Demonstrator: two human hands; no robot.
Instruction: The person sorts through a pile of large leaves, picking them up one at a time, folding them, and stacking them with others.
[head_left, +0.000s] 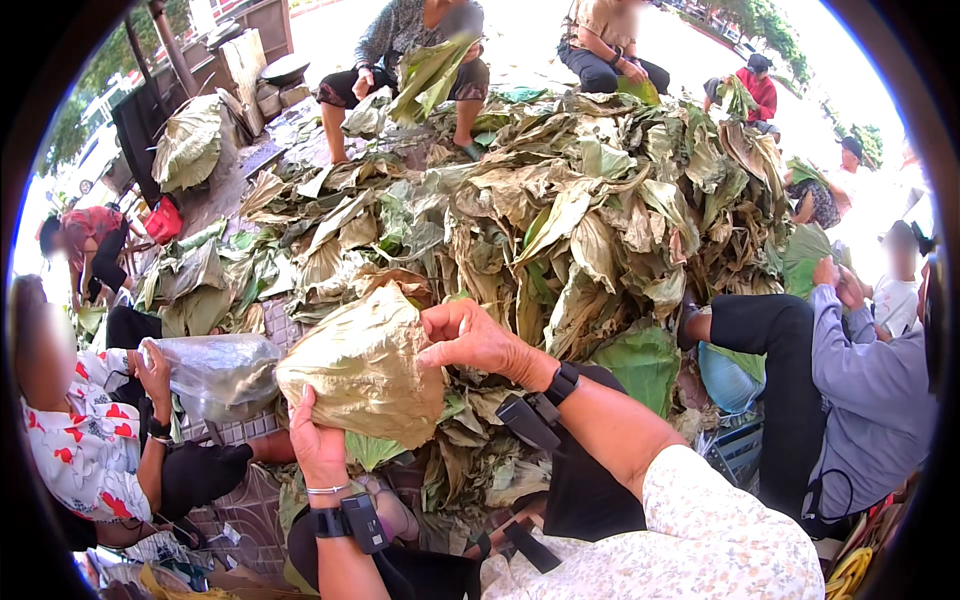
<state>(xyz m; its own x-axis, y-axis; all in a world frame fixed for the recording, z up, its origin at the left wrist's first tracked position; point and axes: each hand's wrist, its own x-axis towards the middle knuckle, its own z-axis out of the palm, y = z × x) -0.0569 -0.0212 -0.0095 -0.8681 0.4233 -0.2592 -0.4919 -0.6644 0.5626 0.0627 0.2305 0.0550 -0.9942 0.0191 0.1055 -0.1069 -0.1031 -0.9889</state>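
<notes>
A pale tan dried lotus leaf [355,365], folded and wrinkled, is held up in front of me above the near side of a big leaf pile. My left hand [318,445] grips its lower left edge, thumb on the near face and the other fingers mostly hidden behind. At the leaf's upper right edge, my right hand [480,340] is closed, with thumb and curled index finger at the rim. The heap of dried leaves [560,220], brown and dull green, spreads beyond both hands. A greener leaf [372,450] shows just below the held one.
Several people sit around the heap handling leaves. Close on my left, a person's hand [153,375] is at a clear plastic bag [225,365]. A person in a grey sleeve [870,370] sits close on my right, near a blue plastic crate [735,450]. Paving [240,510] shows at lower left.
</notes>
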